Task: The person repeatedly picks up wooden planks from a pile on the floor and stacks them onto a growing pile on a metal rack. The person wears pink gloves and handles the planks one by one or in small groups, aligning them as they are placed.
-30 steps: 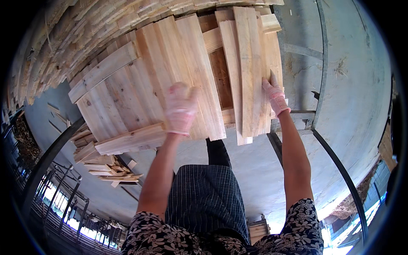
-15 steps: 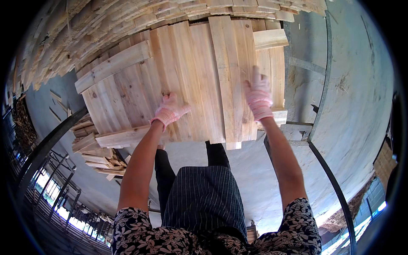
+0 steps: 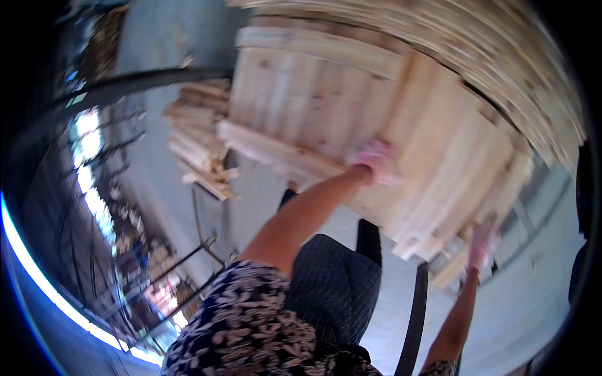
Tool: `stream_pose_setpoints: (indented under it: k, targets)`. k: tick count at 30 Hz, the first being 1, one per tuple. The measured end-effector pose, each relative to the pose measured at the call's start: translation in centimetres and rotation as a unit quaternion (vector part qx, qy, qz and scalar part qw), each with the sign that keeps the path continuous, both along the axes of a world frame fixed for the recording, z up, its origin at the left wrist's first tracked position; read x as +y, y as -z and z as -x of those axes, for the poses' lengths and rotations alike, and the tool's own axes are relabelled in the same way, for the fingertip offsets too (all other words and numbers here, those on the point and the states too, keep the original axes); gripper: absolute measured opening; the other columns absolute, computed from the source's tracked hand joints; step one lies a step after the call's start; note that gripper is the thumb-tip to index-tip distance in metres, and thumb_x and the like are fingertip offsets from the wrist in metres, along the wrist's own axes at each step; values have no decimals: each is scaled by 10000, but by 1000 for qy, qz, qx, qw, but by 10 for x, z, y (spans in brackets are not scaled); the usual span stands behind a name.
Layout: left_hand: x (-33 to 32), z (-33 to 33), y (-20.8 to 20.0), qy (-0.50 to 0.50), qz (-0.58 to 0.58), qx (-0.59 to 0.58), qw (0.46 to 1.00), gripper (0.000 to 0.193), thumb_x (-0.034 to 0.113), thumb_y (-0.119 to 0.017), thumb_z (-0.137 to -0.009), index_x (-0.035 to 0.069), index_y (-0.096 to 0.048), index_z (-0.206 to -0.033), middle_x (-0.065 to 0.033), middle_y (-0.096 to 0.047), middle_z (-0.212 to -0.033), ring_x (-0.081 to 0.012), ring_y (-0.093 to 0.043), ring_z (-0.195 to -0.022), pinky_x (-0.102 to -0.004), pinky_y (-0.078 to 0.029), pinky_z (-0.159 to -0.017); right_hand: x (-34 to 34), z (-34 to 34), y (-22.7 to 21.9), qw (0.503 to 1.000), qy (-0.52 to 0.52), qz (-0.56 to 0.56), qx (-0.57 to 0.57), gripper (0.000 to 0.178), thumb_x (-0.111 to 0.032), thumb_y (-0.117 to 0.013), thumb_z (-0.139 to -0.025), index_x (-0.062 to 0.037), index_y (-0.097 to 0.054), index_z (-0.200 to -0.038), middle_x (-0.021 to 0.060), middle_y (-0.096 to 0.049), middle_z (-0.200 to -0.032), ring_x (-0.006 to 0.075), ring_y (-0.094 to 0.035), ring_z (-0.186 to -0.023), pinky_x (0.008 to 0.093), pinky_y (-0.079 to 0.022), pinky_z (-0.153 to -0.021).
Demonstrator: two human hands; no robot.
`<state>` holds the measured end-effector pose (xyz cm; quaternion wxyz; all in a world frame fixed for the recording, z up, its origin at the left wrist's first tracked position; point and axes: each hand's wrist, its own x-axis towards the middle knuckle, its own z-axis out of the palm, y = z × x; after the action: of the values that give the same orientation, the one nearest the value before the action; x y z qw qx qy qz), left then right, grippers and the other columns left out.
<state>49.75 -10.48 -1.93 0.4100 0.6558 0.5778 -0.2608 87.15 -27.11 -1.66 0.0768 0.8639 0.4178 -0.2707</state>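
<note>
My left hand [image 3: 377, 163], in a pink and white knitted glove, lies on a panel of pale wooden boards [image 3: 307, 88] set side by side. Its fingers look spread, with the thumb out to the side, though motion blurs them. At the near right end of the panel is my right hand [image 3: 481, 245], gloved alike, touching or just over the outer boards. Blur hides how its fingers are set. A crosswise strip [image 3: 320, 49] lies along the panel's far left part, and another strip [image 3: 282, 147] along its near left edge.
Stacked rough boards [image 3: 476, 37] rise along the far side. A pile of short wood offcuts [image 3: 200, 138] sits left of the panel. Dark metal bars [image 3: 414, 319] stand near my right arm and at the left. Grey floor [image 3: 401, 294] shows below.
The view has swung to the left, so the panel appears tilted and farther right. My right hand has moved to the panel's near right end; my left hand stays on the boards.
</note>
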Motion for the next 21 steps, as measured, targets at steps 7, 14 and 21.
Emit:
stream_pose_setpoints:
  k: [7, 14, 21]
  targets:
    - [1, 7, -11, -75, 47, -9, 996, 828, 477, -767, -700, 24, -542, -1355, -233, -543, -1320, -393, -548, -1247, -500, -473, -1009, -15, 10, 52, 984, 71, -7, 163, 630, -363, -562, -998, -257, -373, -1590, 280, -427, -1493, 373, -471, -1360, 435, -382, -1123]
    - [-45, 119, -74, -397, -9, -331, 856, 669, 492, -659, -892, 62, -542, -1392, -184, -590, -1371, -305, -597, -1232, -379, -469, -1043, 111, 123, -8, 974, -195, -40, 104, 545, -244, -541, -1006, -97, -446, -1523, 226, -481, -1441, 360, -514, -1288, 429, -412, -1084]
    - [-214, 446, -55, -792, -177, -292, 505, 362, 305, -658, -955, 34, -614, -1191, -53, -664, -970, -149, -631, -856, -301, -524, -780, 160, 561, -123, 821, -405, -54, 398, 384, -147, -581, -986, -40, -575, -1354, 155, -633, -1228, 363, -555, -1192, 454, -469, -974]
